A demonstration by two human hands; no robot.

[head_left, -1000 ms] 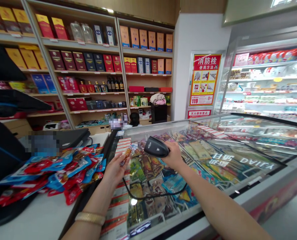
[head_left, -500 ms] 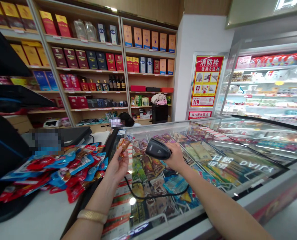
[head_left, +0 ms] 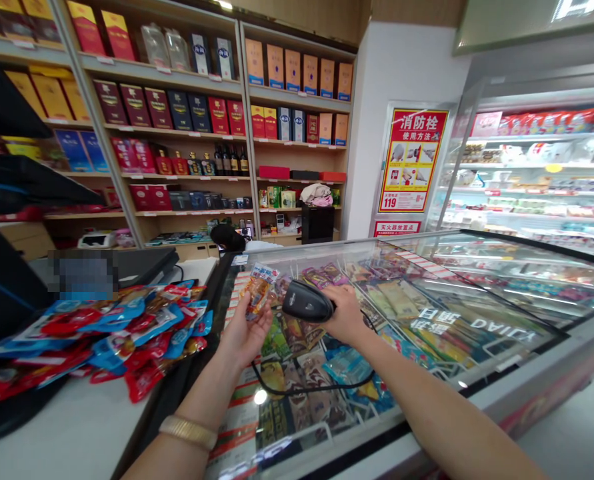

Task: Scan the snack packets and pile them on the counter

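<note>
Between the thumb and fingers of my left hand (head_left: 244,333) is a small snack packet (head_left: 261,288), clear over orange-brown food with a white and blue top. My right hand (head_left: 347,313) is wrapped round the handle of a black barcode scanner (head_left: 307,301), whose head points left at the packet, a small gap apart. A black cable (head_left: 297,393) loops from the scanner below both hands. Both hands are above the glass lid of a chest freezer (head_left: 321,443) filled with wrapped frozen treats. Left of my left arm lies a heap of red and blue snack packets (head_left: 127,333).
The heap lies on a white counter (head_left: 87,427) beside a black monitor stand (head_left: 7,320). A person (head_left: 229,237) is low behind the freezer's far end. Shelves (head_left: 181,140) of boxes and bottles line the back wall; a lit display fridge (head_left: 537,167) stands right.
My left hand has moved slightly right and turned the packet so more of its face shows. The scanner has shifted a little left, closer to it. The person behind has shifted left.
</note>
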